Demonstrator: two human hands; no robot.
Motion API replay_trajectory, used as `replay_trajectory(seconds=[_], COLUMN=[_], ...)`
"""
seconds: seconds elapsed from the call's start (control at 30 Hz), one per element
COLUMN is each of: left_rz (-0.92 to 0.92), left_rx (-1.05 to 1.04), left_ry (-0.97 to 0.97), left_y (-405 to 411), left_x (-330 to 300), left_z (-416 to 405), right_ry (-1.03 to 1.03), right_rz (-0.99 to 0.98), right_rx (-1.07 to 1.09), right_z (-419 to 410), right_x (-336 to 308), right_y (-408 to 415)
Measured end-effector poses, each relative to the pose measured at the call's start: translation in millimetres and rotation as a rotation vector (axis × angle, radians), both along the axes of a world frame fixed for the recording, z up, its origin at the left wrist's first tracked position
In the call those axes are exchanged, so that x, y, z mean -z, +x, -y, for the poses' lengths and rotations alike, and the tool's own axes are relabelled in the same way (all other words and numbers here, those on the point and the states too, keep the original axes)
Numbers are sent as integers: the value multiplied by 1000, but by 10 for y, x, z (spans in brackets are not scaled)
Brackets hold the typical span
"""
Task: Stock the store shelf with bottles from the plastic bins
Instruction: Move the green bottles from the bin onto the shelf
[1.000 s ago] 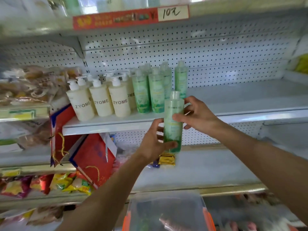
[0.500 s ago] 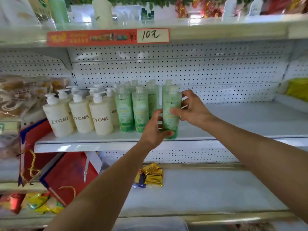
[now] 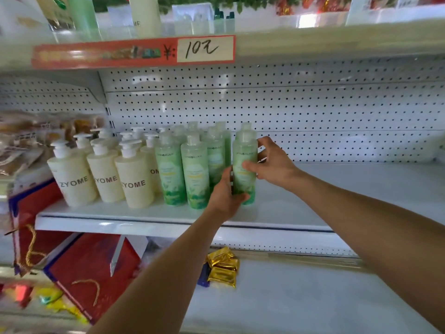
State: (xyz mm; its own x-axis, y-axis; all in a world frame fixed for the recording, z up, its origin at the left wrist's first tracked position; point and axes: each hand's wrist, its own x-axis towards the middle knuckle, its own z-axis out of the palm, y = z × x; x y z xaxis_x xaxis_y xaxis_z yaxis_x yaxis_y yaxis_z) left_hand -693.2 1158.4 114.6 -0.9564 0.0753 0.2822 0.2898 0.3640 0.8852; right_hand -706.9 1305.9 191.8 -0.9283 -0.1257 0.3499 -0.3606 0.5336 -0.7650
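Observation:
A green bottle (image 3: 245,150) with a clear cap stands upright on the white middle shelf (image 3: 313,213), just right of several matching green bottles (image 3: 195,174). My left hand (image 3: 225,196) grips its lower part from the front left. My right hand (image 3: 272,162) holds its upper body from the right, thumb across the label. Cream pump bottles (image 3: 133,182) marked ZYOME fill the shelf's left part. The plastic bins are out of view.
The shelf's right part is bare white board in front of a pegboard back wall (image 3: 313,112). A red price strip (image 3: 132,53) edges the upper shelf. Below lie gold packets (image 3: 222,266) and red gift bags (image 3: 91,268). Snack bags (image 3: 26,141) sit at far left.
Both hands raised the green bottle from below shelf level and moved it up and back onto the shelf beside the other green bottles. The bin has dropped out of view.

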Motion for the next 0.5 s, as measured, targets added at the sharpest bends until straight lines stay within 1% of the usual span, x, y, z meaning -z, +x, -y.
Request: replay_trajectory(seconds=[0.27,0.5], left_rz=[-13,0], left_rx=[-66,-88], left_ry=[-143,-165], left_y=[-106,-68], left_x=[-22,-62], left_z=[-65,-80], right_ry=[17,10], right_rz=[8,26], right_rx=[-30,-21], right_z=[-21,4], right_x=[-10,-5], right_y=[-124,-106])
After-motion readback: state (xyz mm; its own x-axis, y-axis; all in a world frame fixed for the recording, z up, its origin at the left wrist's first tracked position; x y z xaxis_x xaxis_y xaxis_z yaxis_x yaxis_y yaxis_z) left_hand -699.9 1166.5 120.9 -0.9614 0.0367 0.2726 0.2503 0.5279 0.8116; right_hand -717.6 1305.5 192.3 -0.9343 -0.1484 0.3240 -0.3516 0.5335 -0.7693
